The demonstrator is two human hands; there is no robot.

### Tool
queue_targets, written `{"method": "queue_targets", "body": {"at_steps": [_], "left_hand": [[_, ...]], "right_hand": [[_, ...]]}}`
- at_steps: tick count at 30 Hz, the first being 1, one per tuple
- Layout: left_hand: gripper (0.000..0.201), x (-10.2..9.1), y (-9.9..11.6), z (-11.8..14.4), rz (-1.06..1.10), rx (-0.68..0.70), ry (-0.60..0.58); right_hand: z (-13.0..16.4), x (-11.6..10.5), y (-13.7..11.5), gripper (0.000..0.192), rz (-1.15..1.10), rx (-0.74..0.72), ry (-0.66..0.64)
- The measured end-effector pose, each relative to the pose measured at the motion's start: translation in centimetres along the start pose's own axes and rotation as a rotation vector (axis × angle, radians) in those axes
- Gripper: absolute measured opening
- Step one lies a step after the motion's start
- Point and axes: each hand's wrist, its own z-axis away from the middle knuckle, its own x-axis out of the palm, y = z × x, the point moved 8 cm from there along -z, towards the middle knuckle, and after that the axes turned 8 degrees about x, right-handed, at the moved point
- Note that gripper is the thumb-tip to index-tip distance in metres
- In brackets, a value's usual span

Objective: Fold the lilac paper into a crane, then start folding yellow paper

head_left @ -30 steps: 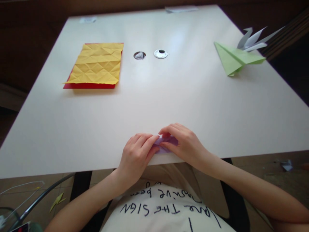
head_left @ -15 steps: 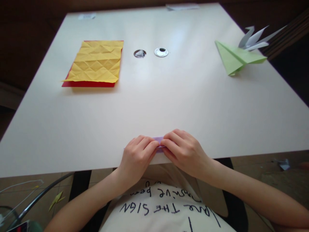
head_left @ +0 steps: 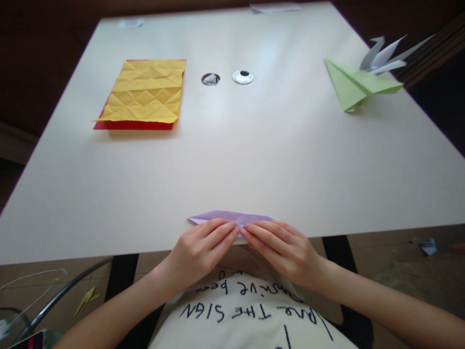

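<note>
A narrow folded sheet of purple paper (head_left: 221, 215) lies at the table's near edge, its pointed end sticking out to the left. My left hand (head_left: 205, 247) is closed on the paper's near side, fingertips close to its middle. Right beside it, my right hand (head_left: 281, 247) grips the same paper with fingers pressed together, the fingertips of both hands almost meeting. The paper's lower edge and part of its right half are hidden under my fingers.
On the white table (head_left: 232, 160), a creased yellow paper (head_left: 147, 92) rests on red paper (head_left: 134, 126) at left. A round hole (head_left: 210, 79) and a loose round cover (head_left: 242, 77) are mid-table. A green folded paper (head_left: 359, 87) and white paper crane (head_left: 388, 60) stand right.
Both hands have shifted slightly toward my body on the purple paper. More of the paper now shows above the fingers, including its left point.
</note>
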Motion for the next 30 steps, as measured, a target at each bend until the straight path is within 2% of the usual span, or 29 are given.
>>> {"method": "queue_targets", "body": {"at_steps": [3,6,9,12,16,18,24,30], "left_hand": [[0.023,-0.1,0.3,-0.1,-0.035,-0.024,0.025],[0.025,0.6,-0.2,-0.5,-0.094,-0.102,0.021],[0.029,1.8,-0.9,-1.0,-0.121,-0.17,-0.044],[0.037,2.8,-1.3,-1.1,-0.106,-0.219,-0.146],[0.057,3.5,-1.4,-0.4,-0.101,-0.237,-0.259],[0.066,3.6,-1.5,0.1,-0.115,-0.257,-0.292],[0.071,3.0,-2.4,1.6,-0.161,-0.356,-0.314],[0.069,2.4,-2.4,1.8,-0.159,-0.362,-0.304]], "right_hand": [[-0.2,-0.1,-0.2,0.028,-0.021,0.02,0.01],[-1.0,0.1,0.2,0.03,0.022,0.096,0.024],[-1.9,0.7,0.9,0.031,0.057,0.2,0.013],[-2.2,1.9,1.2,0.034,0.044,0.269,-0.068],[-1.7,3.2,0.6,0.07,0.061,0.232,-0.171],[-1.2,3.4,0.7,0.081,0.102,0.234,-0.196],[0.8,2.8,2.0,0.081,0.222,0.286,-0.22],[1.3,1.0,2.6,0.072,0.242,0.368,-0.172]]}}
